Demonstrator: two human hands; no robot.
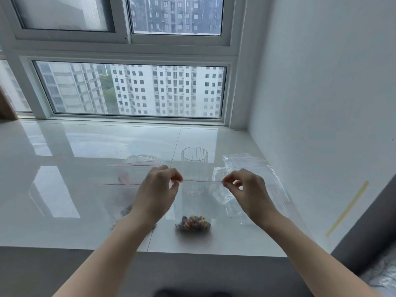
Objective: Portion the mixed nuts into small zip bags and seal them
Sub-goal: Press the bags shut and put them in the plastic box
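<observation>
A small clear zip bag (196,202) with a red zip line hangs upright over the white sill, with a clump of mixed nuts (192,224) at its bottom. My left hand (158,189) pinches the left end of the zip strip. My right hand (246,189) pinches the right end, so the strip is stretched taut between them. Behind the bag stands an empty ribbed clear glass (194,156). Further clear zip bags (128,181) lie to the left, partly hidden by my left arm, with some nuts (126,210) showing in them.
A pile of empty zip bags (252,168) lies at the right by the white wall. The glossy white sill (85,168) ends at a front edge near my forearms. The window frame runs along the back. A yellow tape strip (347,209) is on the wall.
</observation>
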